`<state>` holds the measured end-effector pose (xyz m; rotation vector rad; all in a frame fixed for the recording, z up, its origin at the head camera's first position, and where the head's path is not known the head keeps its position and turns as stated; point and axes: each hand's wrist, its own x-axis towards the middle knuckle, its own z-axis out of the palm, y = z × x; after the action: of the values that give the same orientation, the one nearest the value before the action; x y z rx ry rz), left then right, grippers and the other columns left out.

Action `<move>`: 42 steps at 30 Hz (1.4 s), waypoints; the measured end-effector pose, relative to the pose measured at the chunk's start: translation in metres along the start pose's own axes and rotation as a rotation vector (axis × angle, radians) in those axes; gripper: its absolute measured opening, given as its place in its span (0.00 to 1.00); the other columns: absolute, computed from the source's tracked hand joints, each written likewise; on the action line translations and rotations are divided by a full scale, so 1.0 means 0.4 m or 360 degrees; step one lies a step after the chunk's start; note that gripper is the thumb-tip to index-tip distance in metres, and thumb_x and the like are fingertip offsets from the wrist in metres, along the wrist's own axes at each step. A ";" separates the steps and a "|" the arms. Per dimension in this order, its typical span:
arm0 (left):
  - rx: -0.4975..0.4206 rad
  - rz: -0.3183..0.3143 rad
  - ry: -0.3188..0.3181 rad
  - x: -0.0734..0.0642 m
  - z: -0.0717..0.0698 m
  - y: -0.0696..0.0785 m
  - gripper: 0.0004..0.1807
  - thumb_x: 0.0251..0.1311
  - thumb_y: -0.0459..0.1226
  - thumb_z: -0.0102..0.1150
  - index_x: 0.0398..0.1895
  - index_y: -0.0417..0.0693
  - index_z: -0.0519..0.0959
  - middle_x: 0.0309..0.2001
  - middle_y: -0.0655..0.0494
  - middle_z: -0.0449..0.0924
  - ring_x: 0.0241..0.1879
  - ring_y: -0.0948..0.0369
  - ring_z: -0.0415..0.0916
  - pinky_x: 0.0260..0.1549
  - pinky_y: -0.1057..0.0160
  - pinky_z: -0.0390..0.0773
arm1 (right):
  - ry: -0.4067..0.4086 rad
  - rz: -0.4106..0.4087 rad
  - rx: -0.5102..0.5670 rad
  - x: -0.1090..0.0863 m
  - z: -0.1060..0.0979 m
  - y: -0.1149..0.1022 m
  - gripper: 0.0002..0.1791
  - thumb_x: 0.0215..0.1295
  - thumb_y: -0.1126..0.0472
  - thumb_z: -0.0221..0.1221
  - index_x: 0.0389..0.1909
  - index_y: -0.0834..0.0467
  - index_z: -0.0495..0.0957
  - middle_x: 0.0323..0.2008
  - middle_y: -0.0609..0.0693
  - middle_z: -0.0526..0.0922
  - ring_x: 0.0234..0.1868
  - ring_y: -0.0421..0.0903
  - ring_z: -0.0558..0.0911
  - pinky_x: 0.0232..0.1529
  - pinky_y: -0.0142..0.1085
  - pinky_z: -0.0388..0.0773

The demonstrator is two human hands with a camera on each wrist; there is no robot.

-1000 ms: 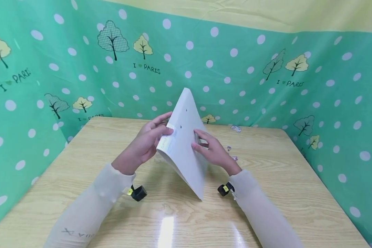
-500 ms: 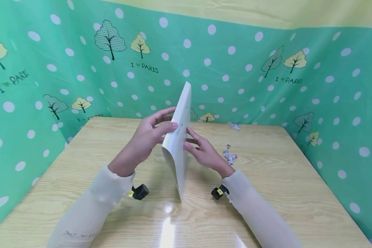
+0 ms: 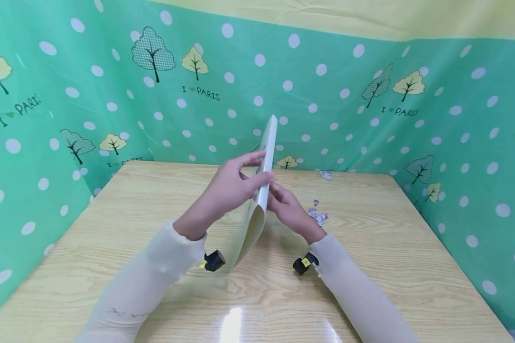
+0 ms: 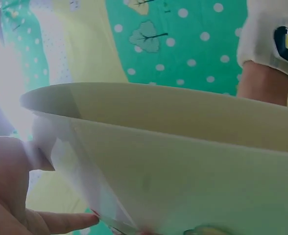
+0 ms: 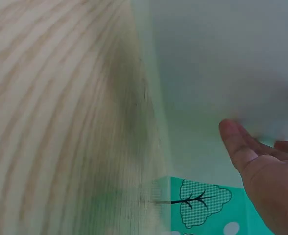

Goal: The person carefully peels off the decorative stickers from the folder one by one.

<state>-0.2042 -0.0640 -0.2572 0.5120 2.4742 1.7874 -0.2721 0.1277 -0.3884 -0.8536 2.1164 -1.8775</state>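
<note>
A thin white file folder point(image 3: 269, 157) stands nearly upright on edge over the table, its spine toward me and its covers bowed apart at the near end. My left hand point(image 3: 231, 186) grips it by the spine, with the thumb on the spine and fingers along the left cover. My right hand point(image 3: 287, 209) is at the folder's right side. In the right wrist view, extended fingertips point(image 5: 229, 128) of that hand touch the pale cover point(image 5: 198, 73). The left wrist view looks at the curved opening between the covers point(image 4: 183, 161).
Small cartoon stickers point(image 3: 318, 216) lie on the wooden table point(image 3: 360, 267) beyond the right wrist, and another sticker point(image 3: 325, 175) is at its far edge. A green dotted curtain point(image 3: 326, 95) encloses the back and sides. Each wrist carries a small black camera point(image 3: 215, 260).
The folder has turned so its spine faces me and its left cover shows, where the right cover showed before. My left hand has moved right with it; the right hand shifted slightly left.
</note>
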 end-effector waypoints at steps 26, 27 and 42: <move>0.0807 0.0348 -0.0353 0.040 0.074 -0.155 0.33 0.72 0.45 0.58 0.77 0.48 0.65 0.79 0.52 0.59 0.77 0.54 0.55 0.74 0.52 0.60 | 0.0339 0.0295 0.0600 -0.027 -0.036 -0.030 0.33 0.84 0.47 0.29 0.80 0.62 0.50 0.39 0.40 0.85 0.37 0.34 0.85 0.38 0.27 0.83; 0.0796 0.0353 -0.0367 0.044 0.073 -0.162 0.33 0.72 0.45 0.59 0.77 0.48 0.65 0.79 0.52 0.59 0.78 0.54 0.55 0.74 0.53 0.60 | 0.0325 0.0293 0.0600 -0.027 -0.037 -0.033 0.33 0.84 0.46 0.28 0.80 0.61 0.50 0.40 0.40 0.86 0.37 0.35 0.86 0.39 0.28 0.83; 0.1071 0.0073 -0.0591 0.075 0.062 -0.248 0.41 0.63 0.43 0.71 0.78 0.48 0.64 0.79 0.46 0.55 0.78 0.50 0.53 0.74 0.51 0.59 | 0.0312 0.0536 0.0324 -0.001 -0.115 0.029 0.30 0.83 0.45 0.41 0.74 0.59 0.66 0.52 0.58 0.85 0.44 0.49 0.88 0.43 0.43 0.87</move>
<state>-0.2503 -0.0603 -0.3533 0.8380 2.7275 0.7194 -0.2980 0.1674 -0.3913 -0.2595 1.9729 -2.0090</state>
